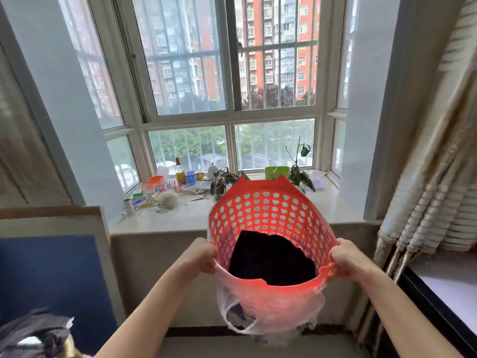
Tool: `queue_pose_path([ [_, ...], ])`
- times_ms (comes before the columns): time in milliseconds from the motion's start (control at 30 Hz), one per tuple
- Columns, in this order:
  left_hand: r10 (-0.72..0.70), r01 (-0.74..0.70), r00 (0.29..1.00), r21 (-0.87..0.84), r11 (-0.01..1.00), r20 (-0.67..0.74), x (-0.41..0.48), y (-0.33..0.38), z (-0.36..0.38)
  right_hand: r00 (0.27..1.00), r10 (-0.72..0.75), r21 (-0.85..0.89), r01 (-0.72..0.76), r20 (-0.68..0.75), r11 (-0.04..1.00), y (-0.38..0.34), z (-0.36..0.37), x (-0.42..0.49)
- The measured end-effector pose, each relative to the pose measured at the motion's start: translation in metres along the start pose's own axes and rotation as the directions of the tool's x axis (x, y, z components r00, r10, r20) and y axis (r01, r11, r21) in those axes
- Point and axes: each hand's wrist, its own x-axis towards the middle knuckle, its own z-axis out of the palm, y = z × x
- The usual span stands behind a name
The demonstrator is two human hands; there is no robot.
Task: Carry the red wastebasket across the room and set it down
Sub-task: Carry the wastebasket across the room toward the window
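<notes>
Behind the basket (268, 218) a bay window (227, 73) looks out on red apartment blocks, and below it runs a pale sill (180, 215) that serves as a surface. On this surface, left of the basket, stand a bottle (180, 171) with a red cap, a small blue box (190, 177), an orange container (154, 180) and many small items. Just behind the basket are two leafy plants (224, 180) and a green pot (276, 172). A striped curtain (426, 202) hangs to the right of the basket.

The red basket, with heart-shaped holes, is held in the air in front of the sill, tilted so that its opening faces the camera. Inside it lies something dark (271, 259). A thin clear bag (258, 311) covers its near side and hangs below.

The left hand (204, 255) is closed on the left rim. The right hand (344, 257) is closed on the right rim, at a small handle. Left of the basket, lower down, is a blue panel (51, 280).
</notes>
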Motion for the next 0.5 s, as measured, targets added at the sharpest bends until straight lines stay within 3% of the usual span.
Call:
queue_pose_path([
  [267, -0.043, 0.043, 0.999, -0.009, 0.999, -0.021, 0.063, 0.019, 0.011, 0.997, 0.025, -0.1, -0.017, 0.072, 0.995, -0.025, 0.007, 0.071],
  [500, -0.09, 0.09, 0.996, -0.006, 0.996, -0.007, 0.103, 0.018, 0.012, 0.992, 0.076, 0.042, -0.08, 0.103, 0.996, -0.022, 0.026, 0.102],
])
